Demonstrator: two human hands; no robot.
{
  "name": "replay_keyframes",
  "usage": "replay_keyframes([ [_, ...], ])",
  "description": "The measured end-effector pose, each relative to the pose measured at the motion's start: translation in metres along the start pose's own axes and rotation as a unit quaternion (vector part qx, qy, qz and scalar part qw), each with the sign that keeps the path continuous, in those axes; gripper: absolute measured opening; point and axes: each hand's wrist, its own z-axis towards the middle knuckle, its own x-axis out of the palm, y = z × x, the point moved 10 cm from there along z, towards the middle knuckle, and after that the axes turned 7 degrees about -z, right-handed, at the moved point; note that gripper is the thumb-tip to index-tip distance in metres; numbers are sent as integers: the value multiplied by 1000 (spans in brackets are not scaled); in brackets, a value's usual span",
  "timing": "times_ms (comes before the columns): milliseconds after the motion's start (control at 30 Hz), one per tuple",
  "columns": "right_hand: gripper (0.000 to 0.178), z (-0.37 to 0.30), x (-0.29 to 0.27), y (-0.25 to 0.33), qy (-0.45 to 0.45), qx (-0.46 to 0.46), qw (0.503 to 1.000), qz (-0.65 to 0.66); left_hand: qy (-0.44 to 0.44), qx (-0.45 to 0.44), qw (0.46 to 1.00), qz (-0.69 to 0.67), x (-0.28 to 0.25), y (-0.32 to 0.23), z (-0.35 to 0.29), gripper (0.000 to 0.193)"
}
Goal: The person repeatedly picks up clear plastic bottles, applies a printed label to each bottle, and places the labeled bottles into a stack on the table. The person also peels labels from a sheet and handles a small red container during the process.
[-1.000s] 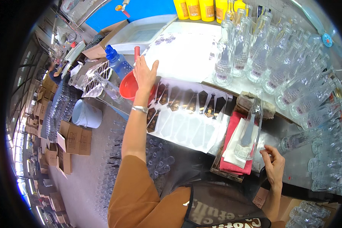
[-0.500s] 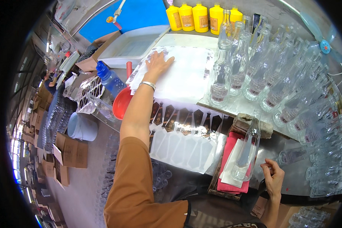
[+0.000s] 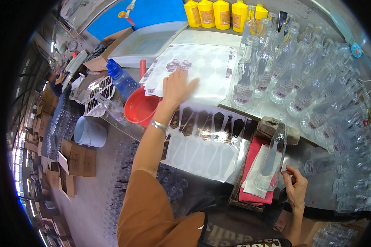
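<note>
**Left hand [image 3: 178,87] over printed white sheets [image 3: 212,76], right hand [image 3: 296,187] beside a clear glass bottle [image 3: 271,158]**

Head view. The left hand extends across the near part of the sheets, which lie on the worktop in an uneven stack. Its fingers are spread and partly blurred, with nothing visible in their grasp; whether the fingertips touch the paper cannot be told. A silver bracelet [image 3: 158,125] encircles the wrist. The right hand is loosely curled near the bottle's base, thumb and index finger slightly apart, and no object is seen between them. Contact with the glass cannot be determined.

The bottle lies on its side, base toward the wearer, upon a folded white cloth [image 3: 251,187] set over a red cloth [image 3: 254,146]. Its neck rests at a grey-brown block [image 3: 292,135]. Between the hands lies a label sheet [image 3: 202,154] bearing a row of black-and-gold shapes along its far part and pale outlines nearer the wearer.

Left of the sheets are a red dipper [image 3: 132,108] and a blue water bottle [image 3: 124,83]; beyond them is a translucent tub [image 3: 152,45]. Yellow bottles [image 3: 221,15] line the back wall. Upright, labelled glass bottles [image 3: 244,80] crowd the right side of the worktop.
</note>
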Motion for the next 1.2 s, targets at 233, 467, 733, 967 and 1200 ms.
replay_keyframes([
  [233,27,-12,-4,-1,-5,-8,1000,-11,-133,12,990,41,-57,1,-74,51],
  [467,27,-15,-1,1,5,-11,1000,1,66,-238,962,115,3,269,-95,44],
  [733,27,-19,2,-16,8,3,1000,-5,-130,-194,950,-208,-67,171,-15,41],
  [967,28,-14,3,-17,12,22,1000,-5,16,24,997,-73,16,63,41,58],
  [1200,28,-9,3,-19,9,3,1000,-5,35,-10,998,-56,14,50,22,65],
])
